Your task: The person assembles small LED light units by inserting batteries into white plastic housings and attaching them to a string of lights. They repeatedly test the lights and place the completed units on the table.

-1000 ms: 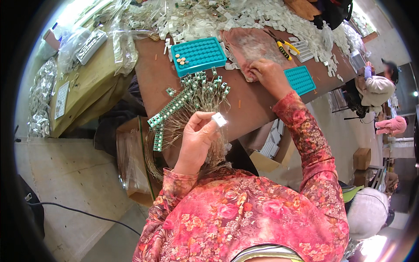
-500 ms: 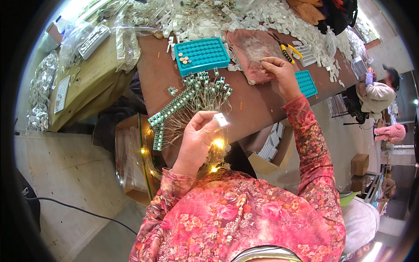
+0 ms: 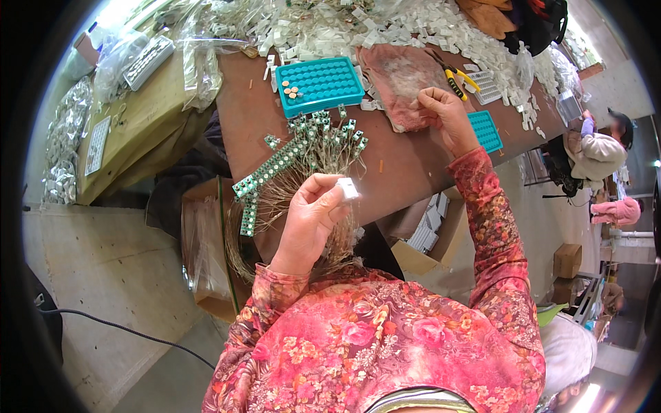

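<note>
In the middle of the view my left hand (image 3: 310,217) pinches a small white plastic case (image 3: 349,188) between thumb and fingers. Thin wires hang below it toward my lap. My right hand (image 3: 446,113) is raised beside a worn pink cloth (image 3: 397,79), thumb and fingertips together; what they hold, if anything, is too small to make out. Beyond my left hand lies a bundle of small green circuit boards (image 3: 282,165) with fine wires trailing from them. A teal tray (image 3: 323,81) stands behind the bundle, with several round coin-like pieces in its left corner.
Yellow-handled pliers (image 3: 455,84) lie by the cloth, near a second teal tray (image 3: 486,131). White plastic pieces (image 3: 413,27) heap along the table's far side. Below the edge stand cardboard boxes (image 3: 420,260). Other people (image 3: 593,148) are off to the right.
The warm yellow lights on the wires near my lap were lit before and are now dark. My right hand has shifted very slightly; my left still holds the white case.
</note>
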The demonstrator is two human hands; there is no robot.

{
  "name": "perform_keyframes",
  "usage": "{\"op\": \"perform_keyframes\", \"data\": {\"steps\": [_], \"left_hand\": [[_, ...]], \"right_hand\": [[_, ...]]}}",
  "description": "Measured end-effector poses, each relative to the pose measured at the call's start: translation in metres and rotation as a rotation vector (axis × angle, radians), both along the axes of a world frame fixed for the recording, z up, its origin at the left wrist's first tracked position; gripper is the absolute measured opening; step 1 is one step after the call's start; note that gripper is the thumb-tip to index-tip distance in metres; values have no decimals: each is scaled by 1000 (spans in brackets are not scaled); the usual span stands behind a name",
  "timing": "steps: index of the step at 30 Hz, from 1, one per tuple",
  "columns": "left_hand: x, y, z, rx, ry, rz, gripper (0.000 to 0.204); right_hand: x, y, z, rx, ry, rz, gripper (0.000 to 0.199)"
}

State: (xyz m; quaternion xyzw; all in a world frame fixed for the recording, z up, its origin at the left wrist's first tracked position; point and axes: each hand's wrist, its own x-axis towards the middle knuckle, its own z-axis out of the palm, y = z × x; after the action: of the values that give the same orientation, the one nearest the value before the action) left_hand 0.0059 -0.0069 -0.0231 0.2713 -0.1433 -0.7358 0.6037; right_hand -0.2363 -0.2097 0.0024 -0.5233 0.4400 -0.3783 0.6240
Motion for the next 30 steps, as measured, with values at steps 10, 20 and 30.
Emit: {"op": "perform_keyframes", "data": {"steps": [10,20,30], "left_hand": [[-7,3,32,-124,-216,-101,21],[-25,2,34,-142,-497,35,9],[-19,3,32,-83,-300,-5,11]], "right_hand": [[29,75,45,7,113,158,14],[62,153,44,64,-11,127,10],[59,151,33,227,-276,205,18]]}}
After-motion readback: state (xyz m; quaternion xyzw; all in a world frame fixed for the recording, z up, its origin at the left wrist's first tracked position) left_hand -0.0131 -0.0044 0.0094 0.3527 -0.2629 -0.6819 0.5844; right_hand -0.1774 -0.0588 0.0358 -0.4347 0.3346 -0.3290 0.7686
